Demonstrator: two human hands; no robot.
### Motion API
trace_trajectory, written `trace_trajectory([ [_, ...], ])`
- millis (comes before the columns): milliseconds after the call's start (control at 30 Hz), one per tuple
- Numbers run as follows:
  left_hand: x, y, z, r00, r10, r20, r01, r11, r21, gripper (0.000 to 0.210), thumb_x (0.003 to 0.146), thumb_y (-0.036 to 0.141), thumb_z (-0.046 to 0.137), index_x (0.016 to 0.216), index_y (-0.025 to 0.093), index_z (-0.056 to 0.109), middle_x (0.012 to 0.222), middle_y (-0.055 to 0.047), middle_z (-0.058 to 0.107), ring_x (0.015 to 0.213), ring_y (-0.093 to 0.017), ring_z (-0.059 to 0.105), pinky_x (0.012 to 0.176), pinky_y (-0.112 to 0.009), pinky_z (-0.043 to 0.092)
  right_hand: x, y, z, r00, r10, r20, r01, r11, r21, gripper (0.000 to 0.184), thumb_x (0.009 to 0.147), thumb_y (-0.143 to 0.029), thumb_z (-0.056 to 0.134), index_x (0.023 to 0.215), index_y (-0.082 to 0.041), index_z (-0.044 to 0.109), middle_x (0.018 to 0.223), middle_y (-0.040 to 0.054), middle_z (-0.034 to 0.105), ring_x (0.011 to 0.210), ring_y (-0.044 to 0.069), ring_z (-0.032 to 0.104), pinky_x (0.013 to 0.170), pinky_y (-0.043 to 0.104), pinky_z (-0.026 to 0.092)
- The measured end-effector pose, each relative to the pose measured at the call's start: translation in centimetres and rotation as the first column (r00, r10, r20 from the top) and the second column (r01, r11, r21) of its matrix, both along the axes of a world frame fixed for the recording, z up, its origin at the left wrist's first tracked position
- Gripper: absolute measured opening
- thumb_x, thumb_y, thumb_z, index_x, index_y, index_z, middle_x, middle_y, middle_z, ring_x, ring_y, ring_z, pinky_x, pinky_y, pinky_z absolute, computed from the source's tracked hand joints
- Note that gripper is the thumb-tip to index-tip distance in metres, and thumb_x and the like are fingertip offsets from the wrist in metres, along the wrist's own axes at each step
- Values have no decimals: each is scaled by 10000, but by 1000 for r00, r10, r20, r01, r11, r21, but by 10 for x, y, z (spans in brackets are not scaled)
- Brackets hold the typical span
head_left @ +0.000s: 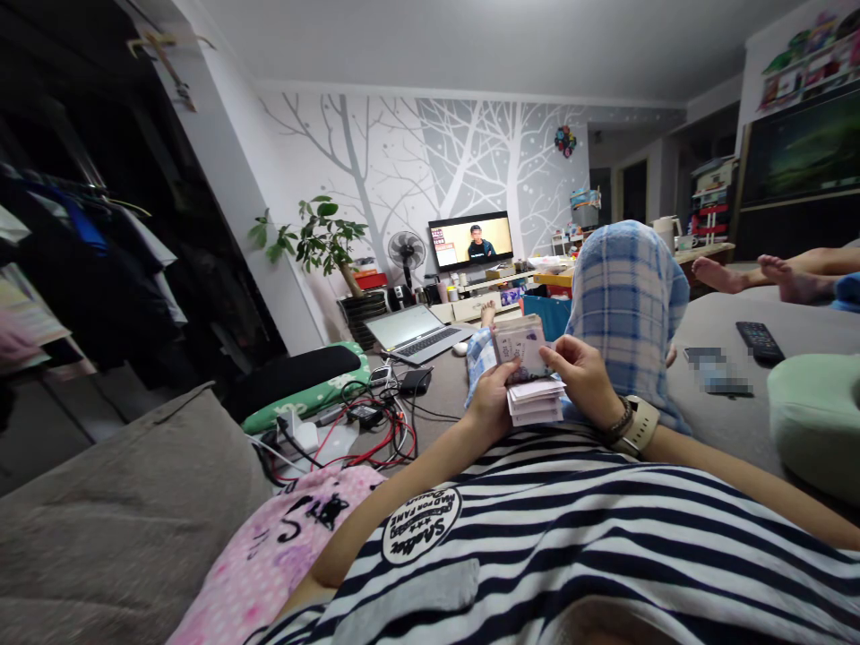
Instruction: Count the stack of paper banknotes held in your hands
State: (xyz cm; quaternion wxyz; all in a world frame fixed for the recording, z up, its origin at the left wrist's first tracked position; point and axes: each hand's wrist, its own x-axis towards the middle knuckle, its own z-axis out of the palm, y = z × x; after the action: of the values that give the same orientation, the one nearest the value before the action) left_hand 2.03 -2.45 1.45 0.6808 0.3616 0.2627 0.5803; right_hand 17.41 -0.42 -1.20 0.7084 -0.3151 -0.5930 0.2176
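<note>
A thick stack of small printed cards (pixel 520 348) is held up in front of my belly, its upper cards pale with dark print. Below them, white slips (pixel 536 403) fan out in layers at the lower edge. My left hand (pixel 495 394) is closed round the stack from the left, with the thumb across its front. At the right edge, my right hand (pixel 583 374) pinches the cards between thumb and fingers. A pale watch and a dark bracelet sit on my right wrist. Whether the white slips are joined to the cards, I cannot tell.
An open laptop (pixel 420 333) stands ahead to the left, with tangled cables (pixel 376 421) nearer me. My raised knee in blue plaid (pixel 622 296) rises beyond my right hand. A remote control (pixel 759 343) lies on the grey sofa to the right. Another person's feet (pixel 745 271) show at far right.
</note>
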Motion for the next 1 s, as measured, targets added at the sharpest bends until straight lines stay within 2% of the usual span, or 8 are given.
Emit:
trace_trajectory([
  [167, 3, -2, 5, 1000, -27, 2, 27, 999, -29, 292, 1015, 239, 703, 1253, 115, 820, 1063, -144, 893, 1053, -340, 867, 1018, -475, 691, 0, -3, 1, 1000, 8, 21, -8, 1000, 11, 651, 851, -823, 814, 674, -257, 545, 626, -35, 495, 627, 158, 408, 596, 327, 344],
  [400, 6, -7, 13, 999, -17, 51, 21, 996, -82, 344, 1086, 234, 555, 1275, 102, 811, 1020, -142, 887, 1051, -328, 862, 1024, -459, 679, -1, -6, 2, 999, 27, 18, -27, 1000, 13, 658, 849, -840, 800, 672, -246, 579, 641, -29, 510, 636, 159, 430, 606, 324, 354],
  [567, 4, -1, 9, 998, -20, 63, 24, 998, -57, 292, 1051, 249, 641, 1247, 129, 821, 989, -120, 886, 1014, -321, 863, 999, -436, 677, -1, -8, 3, 999, 29, 37, -30, 999, 39, 620, 882, -803, 789, 680, -246, 608, 639, -21, 525, 644, 168, 436, 612, 325, 361],
  [700, 2, 4, 5, 998, -24, 54, 26, 999, -34, 279, 1065, 223, 594, 1182, 139, 832, 961, -111, 877, 1018, -300, 858, 1008, -403, 666, -1, -10, 3, 999, 40, 36, -41, 998, 49, 605, 882, -797, 790, 691, -246, 630, 650, -18, 543, 641, 168, 441, 615, 328, 363],
  [800, 1, 7, 3, 999, -30, 27, 30, 999, -22, 256, 1041, 233, 627, 1158, 154, 841, 941, -104, 872, 1014, -307, 856, 992, -402, 667, -2, -11, 3, 999, 43, 31, -45, 997, 56, 584, 887, -786, 792, 713, -247, 650, 656, -15, 559, 643, 171, 442, 614, 328, 370],
  [1000, 3, 5, 4, 999, -24, 26, 24, 1000, -11, 307, 1008, 288, 703, 1246, 133, 821, 945, -103, 881, 1004, -323, 861, 983, -423, 673, -3, -13, 2, 997, 69, 21, -70, 996, 61, 528, 890, -744, 812, 764, -244, 698, 693, -6, 591, 670, 179, 468, 628, 329, 397],
])
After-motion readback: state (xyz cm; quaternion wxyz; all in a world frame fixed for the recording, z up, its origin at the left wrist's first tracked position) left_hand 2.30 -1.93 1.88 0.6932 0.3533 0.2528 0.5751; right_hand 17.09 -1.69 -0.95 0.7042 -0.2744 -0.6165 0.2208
